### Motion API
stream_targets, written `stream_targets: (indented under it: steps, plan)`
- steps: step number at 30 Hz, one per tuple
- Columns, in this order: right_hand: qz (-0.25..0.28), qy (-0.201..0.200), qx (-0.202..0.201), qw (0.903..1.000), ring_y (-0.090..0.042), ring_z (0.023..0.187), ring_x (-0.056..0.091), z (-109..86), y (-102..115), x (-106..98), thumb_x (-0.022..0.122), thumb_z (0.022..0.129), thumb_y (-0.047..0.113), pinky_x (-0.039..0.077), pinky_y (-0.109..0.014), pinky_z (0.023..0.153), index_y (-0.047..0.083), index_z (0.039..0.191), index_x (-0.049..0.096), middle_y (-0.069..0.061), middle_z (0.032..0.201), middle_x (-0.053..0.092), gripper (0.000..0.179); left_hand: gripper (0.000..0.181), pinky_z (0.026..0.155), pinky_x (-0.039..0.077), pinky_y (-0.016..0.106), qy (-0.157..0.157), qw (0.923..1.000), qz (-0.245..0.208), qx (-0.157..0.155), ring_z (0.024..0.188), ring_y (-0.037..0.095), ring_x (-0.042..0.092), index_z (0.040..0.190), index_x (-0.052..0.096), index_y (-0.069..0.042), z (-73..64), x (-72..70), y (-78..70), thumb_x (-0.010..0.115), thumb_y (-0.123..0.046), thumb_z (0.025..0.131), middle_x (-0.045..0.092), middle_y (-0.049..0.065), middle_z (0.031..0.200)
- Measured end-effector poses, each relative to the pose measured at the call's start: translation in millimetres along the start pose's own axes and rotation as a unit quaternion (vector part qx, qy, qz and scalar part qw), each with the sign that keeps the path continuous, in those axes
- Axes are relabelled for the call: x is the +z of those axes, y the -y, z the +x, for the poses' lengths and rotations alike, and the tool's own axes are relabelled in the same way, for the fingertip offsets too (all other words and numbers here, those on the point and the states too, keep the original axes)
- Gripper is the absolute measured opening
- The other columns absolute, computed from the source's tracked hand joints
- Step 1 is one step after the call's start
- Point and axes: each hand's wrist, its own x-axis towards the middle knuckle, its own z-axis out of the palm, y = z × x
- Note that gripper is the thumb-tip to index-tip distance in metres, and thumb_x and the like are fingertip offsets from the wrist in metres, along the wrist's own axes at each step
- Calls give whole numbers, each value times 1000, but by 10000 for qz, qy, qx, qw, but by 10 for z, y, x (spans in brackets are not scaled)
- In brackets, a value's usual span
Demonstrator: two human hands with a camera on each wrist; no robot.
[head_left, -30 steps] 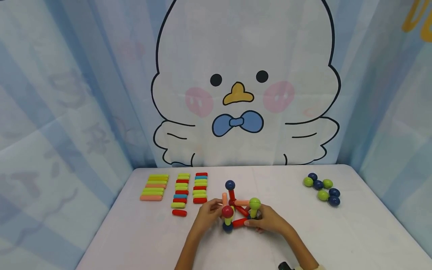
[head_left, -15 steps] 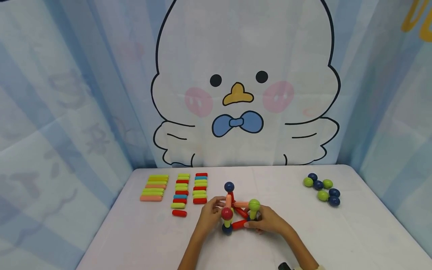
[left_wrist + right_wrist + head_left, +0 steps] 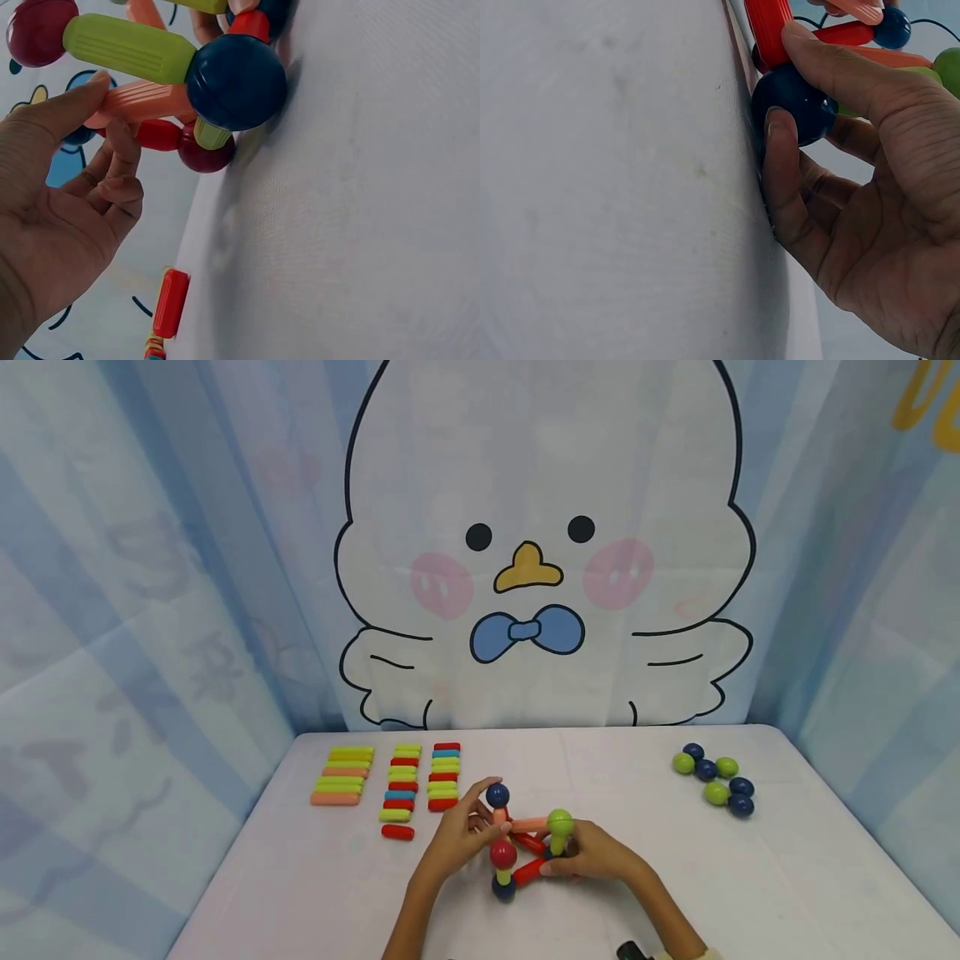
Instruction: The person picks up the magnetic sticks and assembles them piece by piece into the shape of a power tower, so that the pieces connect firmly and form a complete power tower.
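A structure of coloured rods and balls stands at the middle of the table, between both hands. My left hand (image 3: 459,833) pinches an orange rod (image 3: 146,102) between thumb and fingers, on the structure's left side. Close to those fingers in the head view are a dark blue ball (image 3: 497,795) at the back and a red ball (image 3: 503,854) at the front. On the right, my right hand (image 3: 597,850) grips a low dark blue ball (image 3: 795,103), its thumb against a red rod (image 3: 769,31). Above that hand rises a green ball (image 3: 559,822) on a short green rod.
Rows of short coloured rods (image 3: 403,772) lie at the table's back left, beside longer yellow and orange rods (image 3: 341,776). A single red rod (image 3: 397,832) lies nearest the left hand. Several blue and green balls (image 3: 716,793) sit at the back right. A printed curtain (image 3: 540,685) hangs behind.
The structure has shifted slightly toward me, its back blue ball moving down and left in the head view. My left hand's fingers have reached up along it. The right hand keeps its grip.
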Motion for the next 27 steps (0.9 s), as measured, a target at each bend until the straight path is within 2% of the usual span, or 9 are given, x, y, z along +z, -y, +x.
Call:
stream_targets:
  steps: [4,10,13,16,18,21,24,27]
  plan:
    - [-39,-32,-56,10000,-15,69,54,-3,-4,1,78,83,29,45,-26,58,3,128,57,-1,79,56,56,64,72,54,19,-17,9998,210,70,81,13,60,145,42,-30,1,3,2,71,-39,88,60,2,93]
    - [2,-132,54,9999,-16,71,55,12,3,15,80,81,28,48,-26,61,3,117,61,-1,82,59,47,61,70,55,24,-90,9999,129,0,76,13,62,148,40,-26,0,-31,-10,62,-41,94,62,5,96]
    - [104,-180,143,9997,-16,72,56,33,6,32,80,81,27,49,-26,62,4,116,61,-2,86,61,46,52,68,54,24,-398,9990,138,-124,73,19,64,144,46,-19,-6,-120,18,58,-39,97,65,10,93]
    - [133,-224,177,9995,-16,74,55,53,17,55,80,81,27,49,-26,64,6,113,63,-1,88,62,42,38,67,51,22,-917,9943,358,-397,76,24,64,133,56,-15,-39,-263,74,58,-31,99,67,12,92]
    - [122,-281,185,9994,-15,76,55,62,27,69,80,80,27,49,-26,64,6,112,63,-1,86,61,42,30,68,51,22,-1295,9868,718,-655,80,23,62,126,61,-12,-73,-386,114,59,-25,98,67,10,93]
    - [55,-412,199,9989,-15,72,55,56,29,77,81,80,28,48,-25,61,5,109,62,0,78,58,41,26,72,53,27,-1761,9689,1321,-1132,86,21,59,121,64,-9,-132,-595,192,61,-19,97,65,9,95]
    - [-39,-627,261,9977,-14,67,55,19,16,66,81,80,29,47,-24,58,5,106,60,0,74,56,41,27,82,56,38,-2078,9431,2102,-1521,97,27,56,120,64,-5,-193,-835,302,63,-16,96,61,15,106]
    - [-190,-899,420,9949,-15,64,54,-52,-10,44,81,79,29,44,-24,56,4,106,59,-1,72,54,44,29,92,50,50,-2236,9180,2733,-1804,112,38,48,123,61,-1,-260,-1063,433,61,-14,96,51,23,120]
